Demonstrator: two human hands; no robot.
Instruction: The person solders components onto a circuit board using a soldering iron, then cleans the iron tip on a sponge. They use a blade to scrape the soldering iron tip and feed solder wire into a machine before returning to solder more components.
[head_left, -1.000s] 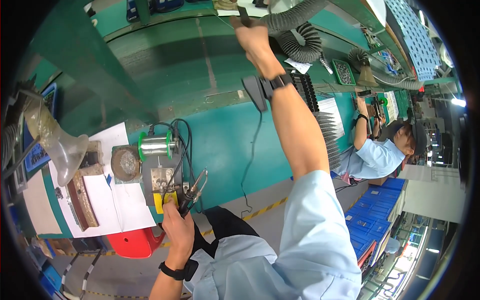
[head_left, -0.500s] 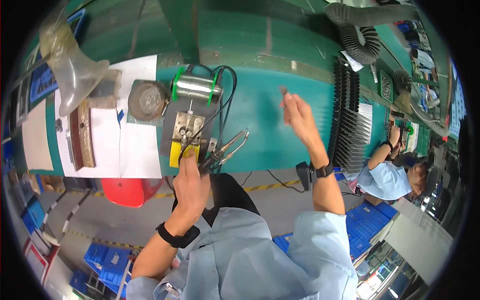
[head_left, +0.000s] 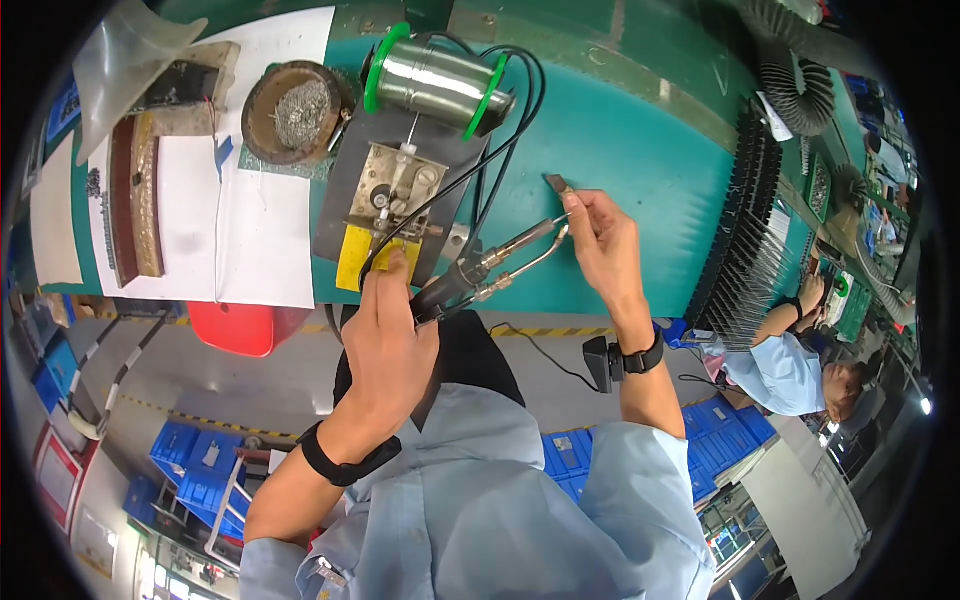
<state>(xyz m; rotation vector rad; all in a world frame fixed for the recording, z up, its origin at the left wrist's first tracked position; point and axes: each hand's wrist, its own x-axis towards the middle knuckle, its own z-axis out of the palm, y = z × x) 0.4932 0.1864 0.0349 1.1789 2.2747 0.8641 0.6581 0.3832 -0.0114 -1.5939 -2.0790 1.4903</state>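
My left hand [head_left: 385,340] is closed at the handle of a soldering iron [head_left: 465,280], its fingertips over a yellow pad [head_left: 352,258]. The iron slants up to the right, with a thin metal tube alongside its shaft. My right hand [head_left: 607,240] pinches a small dark flat part [head_left: 557,184] between thumb and fingers. The iron's tip reaches that hand's fingertips; whether it touches the part I cannot tell. Behind my left hand is a metal feeder block [head_left: 398,185] on a dark base. A solder wire spool [head_left: 440,85] with green flanges stands above it.
A round pot [head_left: 262,120] of metallic bits stands left of the feeder. Black cables [head_left: 535,110] loop beside the spool. At the right, a black rack [head_left: 745,210] holds many thin pins. Farther right, another person [head_left: 785,370] works at the bench. A red stool [head_left: 235,328] is below the bench edge.
My view has shifted closer to the bench. My right hand has come nearer to the iron's tip with the small part. My left hand remains at the iron's handle.
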